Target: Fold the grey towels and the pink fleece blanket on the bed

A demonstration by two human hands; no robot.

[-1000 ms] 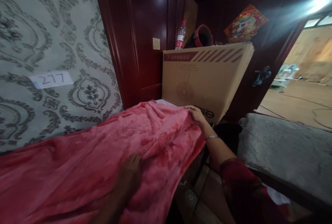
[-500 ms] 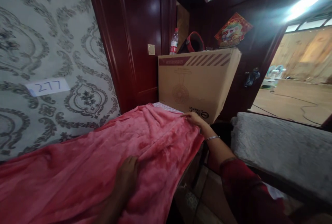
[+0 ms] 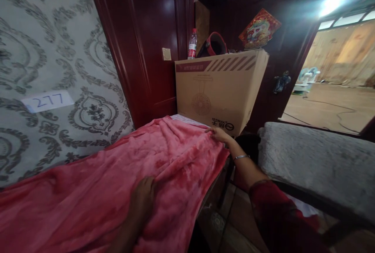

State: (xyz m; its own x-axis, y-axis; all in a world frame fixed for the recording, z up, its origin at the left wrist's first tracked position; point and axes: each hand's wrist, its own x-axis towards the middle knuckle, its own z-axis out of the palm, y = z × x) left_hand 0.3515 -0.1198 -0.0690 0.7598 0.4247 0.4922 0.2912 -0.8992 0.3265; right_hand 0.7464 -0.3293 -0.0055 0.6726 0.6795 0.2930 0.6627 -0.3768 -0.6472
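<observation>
Pink-red plush blanket [image 3: 123,174], spread rumpled over a raised surface along the grey damask-patterned wallpaper [image 3: 43,49], far corner reaching the foot of a large brown cardboard box [image 3: 216,88]. Left hand [image 3: 143,198] laid palm down on the blanket's near middle, fingers loosely spread and flat, gripping nothing. Right hand [image 3: 218,133] stretched out to the blanket's far right corner, just in front of the box; fingers resting on the fabric edge, but cannot tell whether pinching the cloth or merely pressing on it. Thin silver bangle [image 3: 240,157] round the right wrist, dark red sleeve [image 3: 275,218] further up the arm.

White paper slip marked 277 [image 3: 47,101] stuck on the wallpaper, above the blanket. Dark glossy red-brown wooden door frame [image 3: 146,42] between wallpaper and box. On top of the box: clear plastic bottle with red label [image 3: 192,44], and beside it a red-and-black round object [image 3: 215,44], too dim to identify. Colourful festive print [image 3: 259,29] tilted against the dark wood behind. Grey fuzzy cushioned surface [image 3: 316,163] to the right, well apart from the blanket, with a gap of tiled floor [image 3: 231,221] between.
</observation>
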